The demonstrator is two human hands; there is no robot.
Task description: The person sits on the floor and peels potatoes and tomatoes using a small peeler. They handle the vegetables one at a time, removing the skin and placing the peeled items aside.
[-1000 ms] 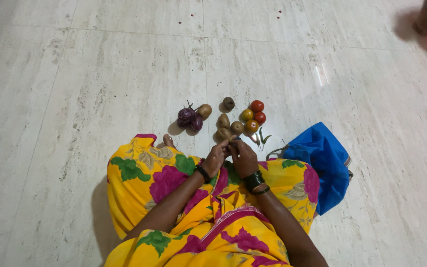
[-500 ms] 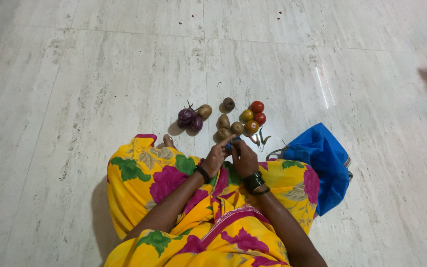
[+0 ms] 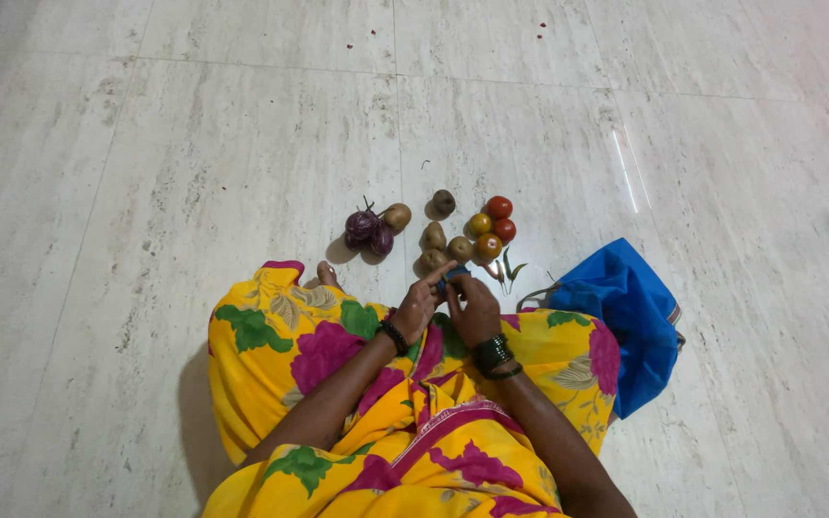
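Here both hands meet above the lap: the left hand (image 3: 417,307) and right hand (image 3: 474,309) pinch a small blue object (image 3: 453,279) between their fingers. Just beyond lie brown potatoes (image 3: 445,245), red tomatoes (image 3: 496,225) and purple onions (image 3: 367,228) on the pale marble floor (image 3: 194,173).

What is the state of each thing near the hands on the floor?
left hand: pinching small blue object
right hand: also gripping it
small blue object: held between both hands
potatoes: loose on floor
tomatoes: clustered, untouched
purple onions: lying together
blue bag: slumped on floor
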